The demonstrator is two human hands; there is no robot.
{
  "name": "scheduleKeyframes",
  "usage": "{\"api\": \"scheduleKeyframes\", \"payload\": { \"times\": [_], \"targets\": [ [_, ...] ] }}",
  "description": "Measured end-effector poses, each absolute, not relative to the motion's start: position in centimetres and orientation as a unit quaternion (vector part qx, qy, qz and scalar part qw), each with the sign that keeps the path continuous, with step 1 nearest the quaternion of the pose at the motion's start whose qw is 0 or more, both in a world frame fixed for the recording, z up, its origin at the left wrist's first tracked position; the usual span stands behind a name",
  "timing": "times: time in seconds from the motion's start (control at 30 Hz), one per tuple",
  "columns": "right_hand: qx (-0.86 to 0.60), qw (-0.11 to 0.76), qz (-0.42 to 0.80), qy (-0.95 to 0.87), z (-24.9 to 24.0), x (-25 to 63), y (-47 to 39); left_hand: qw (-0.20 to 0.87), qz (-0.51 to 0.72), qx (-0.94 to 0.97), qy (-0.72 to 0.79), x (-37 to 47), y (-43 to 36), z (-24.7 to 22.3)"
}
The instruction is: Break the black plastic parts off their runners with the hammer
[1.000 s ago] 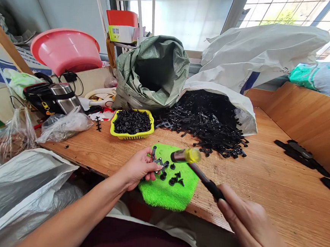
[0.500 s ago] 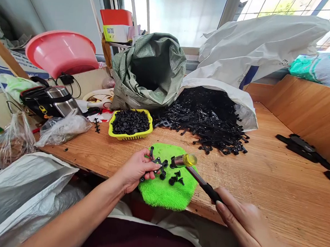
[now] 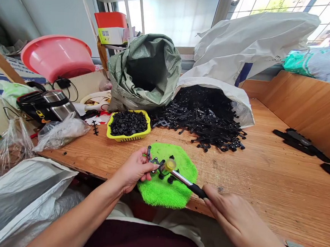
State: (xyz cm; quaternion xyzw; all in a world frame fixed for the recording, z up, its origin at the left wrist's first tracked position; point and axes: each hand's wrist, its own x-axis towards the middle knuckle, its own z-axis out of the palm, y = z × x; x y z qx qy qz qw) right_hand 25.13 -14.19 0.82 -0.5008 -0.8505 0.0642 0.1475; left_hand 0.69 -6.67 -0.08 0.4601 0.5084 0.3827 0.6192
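Observation:
Over the left part of a green cloth (image 3: 165,197), my left hand (image 3: 135,168) pinches a black linked plastic part (image 3: 149,152). My right hand (image 3: 229,208) is wrapped round the black handle of a hammer (image 3: 182,178) with a yellow head. The hammer head is at the right end of the linked part; whether they touch cannot be made out. Several small black plugs (image 3: 171,179) lie on the cloth, partly hidden by the hammer. Behind the cloth stands a yellow basket (image 3: 128,137) full of black plugs.
A heap of black linked parts (image 3: 207,123) spills from a white sack (image 3: 247,111). Left of it, a green woven sack (image 3: 116,89) stands open. A clear plastic bag (image 3: 64,131) lies on the left of the wooden table (image 3: 264,165). Black tools (image 3: 300,143) rest at the right.
My right hand has moved left with the hammer, bringing its yellow head from over the plugs to the linked part. My left hand keeps its hold. The whole view has shifted slightly.

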Motion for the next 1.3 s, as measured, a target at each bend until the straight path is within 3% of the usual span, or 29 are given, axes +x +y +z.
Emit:
{"api": "scheduleKeyframes", "payload": {
  "times": [0.17, 0.3, 0.47, 0.6, 0.73, 0.9, 1.3],
  "targets": [
    [-0.474, 0.2, 0.052, -0.856, 1.6, 24.7, -14.2, 0.613, 0.38, 0.466, 0.513, 0.6, -6.6, -0.2],
    [-0.48, 0.116, 0.024, -0.869, 1.5, 24.4, -14.1, 0.605, 0.386, 0.472, 0.512, 0.6, -6.6, -0.6],
    [-0.495, 0.181, 0.064, -0.848, 0.8, 24.7, -14.0, 0.61, 0.38, 0.473, 0.51, 0.6, -6.5, -0.6],
    [-0.495, 0.133, 0.049, -0.857, 0.6, 24.9, -14.0, 0.604, 0.371, 0.466, 0.53, 0.6, -6.5, -0.1],
    [-0.487, 0.169, 0.03, -0.856, 0.8, 24.9, -13.9, 0.597, 0.355, 0.479, 0.537, 0.7, -6.5, 0.4],
    [-0.455, 0.133, -0.042, -0.88, 1.0, 24.6, -13.6, 0.582, 0.368, 0.481, 0.543, 0.8, -6.5, 0.3],
    [-0.508, 0.082, 0.024, -0.857, 0.3, 24.1, -13.7, 0.571, 0.374, 0.474, 0.557, 0.6, -6.7, -0.2]
  ]
}}
